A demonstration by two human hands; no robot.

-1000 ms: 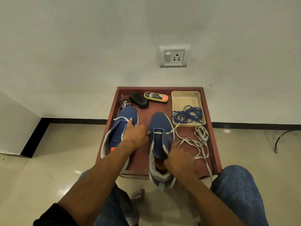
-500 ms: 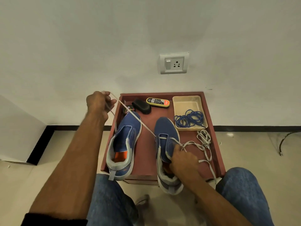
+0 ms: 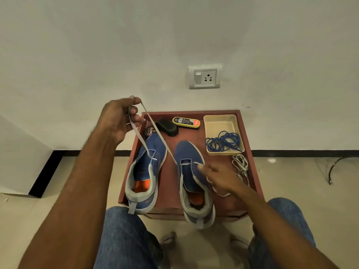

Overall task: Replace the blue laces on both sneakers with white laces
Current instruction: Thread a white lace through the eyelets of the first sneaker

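Already done with the stripping, by the look of it: blue laces heaped in the beige tray, well beyond the right hand and clear of both shoes. No blue left in any eyelet that shows.

Now early in the relacing. Pinching a white lace between thumb and fingertips of the raised left hand, held high and off to the far left of the shoes. From that pinch, one strand drawn taut down to the lowest eyelets of the right sneaker, with a single white bar across them; the other strand hanging slack below the hand, tip dangling over the tongue of the left sneaker. Probably evening up the two ends before crossing upward.

Reaching in with the right hand at the outer side of the right sneaker, fingers stretched toward the first eyelet and touching or nearly touching it; too blurred to tell whether gripping lace or merely steadying. Some white lace looped beneath that hand.

Left to do, judging from this: every upper row on the right sneaker, then the whole left sneaker, seemingly bare of lacing. For that, a second white lace bundle lying just past the right hand, near the beige tray.
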